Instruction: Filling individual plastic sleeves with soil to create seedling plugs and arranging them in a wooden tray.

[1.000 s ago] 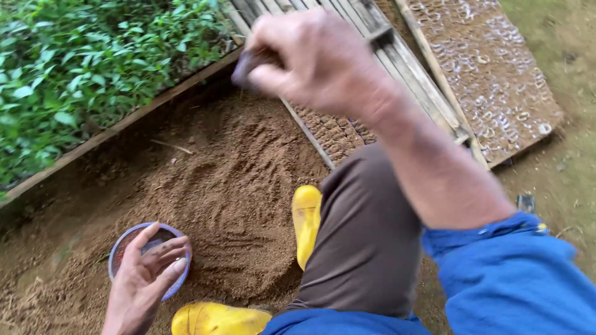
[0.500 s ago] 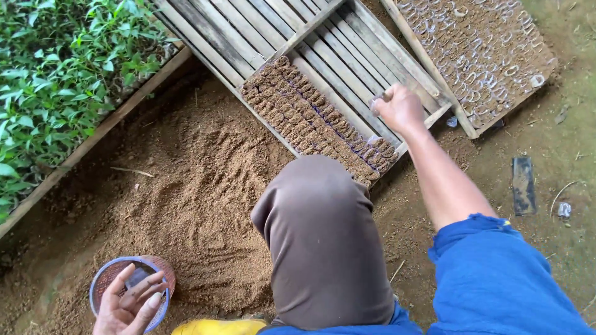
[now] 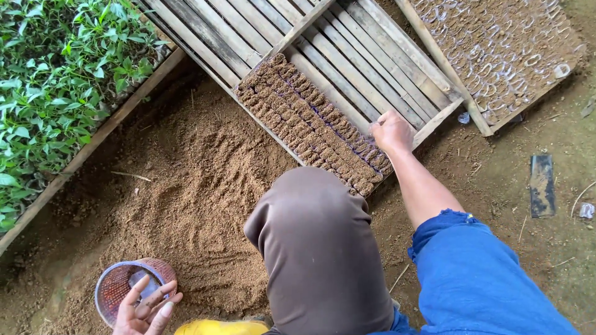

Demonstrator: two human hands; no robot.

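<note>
The soil-filled seedling bags (image 3: 313, 124) are sitting in rows at the near corner of the slatted bamboo rack (image 3: 347, 56). The right hand (image 3: 392, 131) is closing over the end row, best pressed gently and evenly. The left hand (image 3: 146, 310), fingers spread, is resting in the small mesh basket (image 3: 118, 286) on the loose soil (image 3: 186, 186).

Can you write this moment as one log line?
right hand: at soil pot rows | left hand: on basket | ground: loose soil

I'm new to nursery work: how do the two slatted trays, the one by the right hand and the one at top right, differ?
The near tray is mostly bare slats, with only a few rows of filled soil pots along one edge; the right hand rests there. The far tray is covered across with small pots, and no hand is near it. Both lie flat on the ground.
</note>
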